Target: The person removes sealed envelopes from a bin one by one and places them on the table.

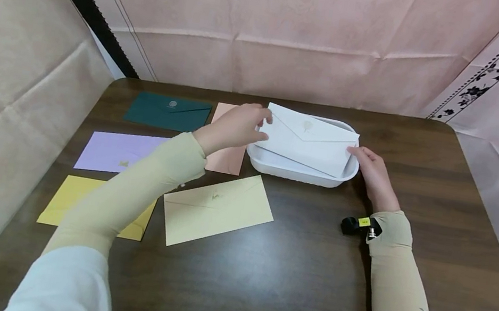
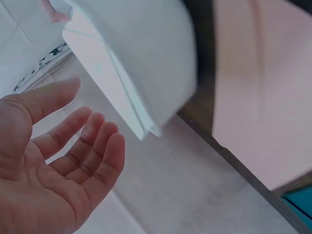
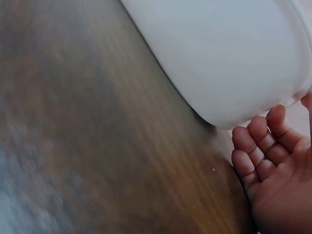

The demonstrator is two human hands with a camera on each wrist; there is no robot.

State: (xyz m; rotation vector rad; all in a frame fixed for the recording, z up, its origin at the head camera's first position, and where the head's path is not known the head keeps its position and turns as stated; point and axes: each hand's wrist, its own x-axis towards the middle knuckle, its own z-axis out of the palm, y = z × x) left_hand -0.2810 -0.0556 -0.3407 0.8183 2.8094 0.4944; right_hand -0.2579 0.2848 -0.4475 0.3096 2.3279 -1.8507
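Note:
A white envelope [image 1: 307,134] lies tilted over the white tray [image 1: 292,175], its flap side up, partly above the rim. At its right end my right hand [image 1: 371,175] pinches the envelope's edge between thumb and fingers. In the right wrist view the curled fingers [image 3: 265,139] sit close beside the tray's outer wall. Near the envelope's left end is my left hand [image 1: 240,128], its fingers loosely bent. The left wrist view shows that hand [image 2: 63,161] holding nothing, with a gap between its fingertips and the envelope.
Left of the tray lie a pink envelope [image 1: 225,160], a dark green one [image 1: 166,112], a lilac one [image 1: 112,150] and a yellow one [image 1: 71,199]. A cream envelope [image 1: 219,213] lies slanted in front. Cloth curtains [image 1: 297,33] stand behind the brown table [image 1: 280,273].

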